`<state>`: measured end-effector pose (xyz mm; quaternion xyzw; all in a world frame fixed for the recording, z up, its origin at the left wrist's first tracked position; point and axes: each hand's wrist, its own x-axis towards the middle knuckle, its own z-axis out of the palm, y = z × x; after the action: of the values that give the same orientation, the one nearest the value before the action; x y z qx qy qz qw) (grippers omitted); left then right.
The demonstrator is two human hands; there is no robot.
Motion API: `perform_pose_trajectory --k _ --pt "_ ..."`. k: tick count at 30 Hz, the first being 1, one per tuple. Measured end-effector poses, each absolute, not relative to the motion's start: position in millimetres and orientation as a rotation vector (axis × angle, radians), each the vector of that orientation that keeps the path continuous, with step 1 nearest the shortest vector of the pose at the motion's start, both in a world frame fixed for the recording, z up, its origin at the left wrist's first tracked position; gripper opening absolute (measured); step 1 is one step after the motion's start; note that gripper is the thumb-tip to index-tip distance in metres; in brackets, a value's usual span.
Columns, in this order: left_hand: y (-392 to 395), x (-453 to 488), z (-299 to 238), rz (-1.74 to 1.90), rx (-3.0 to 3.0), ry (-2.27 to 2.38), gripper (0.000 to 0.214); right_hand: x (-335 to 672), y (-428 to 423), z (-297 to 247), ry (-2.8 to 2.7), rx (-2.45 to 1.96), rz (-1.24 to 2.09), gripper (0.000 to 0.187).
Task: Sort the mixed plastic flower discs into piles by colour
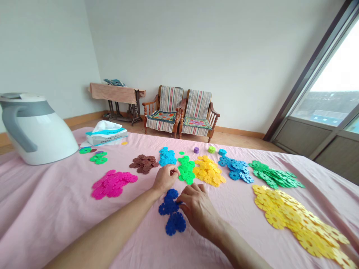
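My left hand [166,178] is closed in a pinch at the left edge of a pile of light green snowflake discs [186,170]. Whatever lies between its fingertips is hidden. Nearer to me, my right hand [198,207] has thumb and fingers brought together on a dark blue snowflake disc at the right edge of a small dark blue pile [175,223]. Sky-blue discs [167,157] lie just beyond my left hand, and brown discs [144,164] to its left. Orange-yellow discs [209,172] spread beyond my right hand.
Magenta discs [112,184] lie left on the pink cloth [134,239]; blue [237,169], green [276,176] and large yellow discs [297,220] lie right. Small purple [196,150] and lime stacks [211,149] stand behind. A white jug [47,134] and tissue box [106,136] stand left.
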<state>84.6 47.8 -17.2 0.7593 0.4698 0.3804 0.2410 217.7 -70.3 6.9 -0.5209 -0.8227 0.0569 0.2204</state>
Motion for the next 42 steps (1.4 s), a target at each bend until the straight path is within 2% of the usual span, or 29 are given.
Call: perform_pose_trajectory --k 3,9,15,19,26,34,39,42 --pt "48.4 84.4 -18.2 1.038 2.078 1.290 0.021 226.7 -66.3 7.1 -2.104 -1.387 0.236 0.015" --pt "49.2 84.7 -19.9 1.037 2.084 1.289 0.022 264.0 -48.1 9.0 -1.601 -1.491 0.486 0.009" --pt "48.5 84.7 -18.7 1.040 2.093 1.277 0.022 276.8 -39.3 1.5 -1.464 -1.445 0.807 0.019" --pt "48.2 84.3 -18.4 1.048 2.097 1.278 0.022 271.9 -39.0 -3.7 -1.386 -1.466 0.901 0.023" --pt "49.2 84.3 -20.4 1.059 2.102 1.276 0.022 269.8 -36.4 -12.9 -1.394 -1.521 0.921 0.024" --pt "48.4 83.9 -19.1 1.065 2.106 1.279 0.022 280.9 -38.3 -1.5 -1.671 -1.571 0.634 0.016" --pt "47.1 84.5 -18.5 1.066 2.099 1.286 0.021 283.8 -54.2 11.7 -2.055 -1.393 0.655 0.042" --pt "46.7 84.4 -17.9 1.064 2.099 1.286 0.021 281.4 -58.0 13.0 -2.170 -1.300 0.655 0.047"
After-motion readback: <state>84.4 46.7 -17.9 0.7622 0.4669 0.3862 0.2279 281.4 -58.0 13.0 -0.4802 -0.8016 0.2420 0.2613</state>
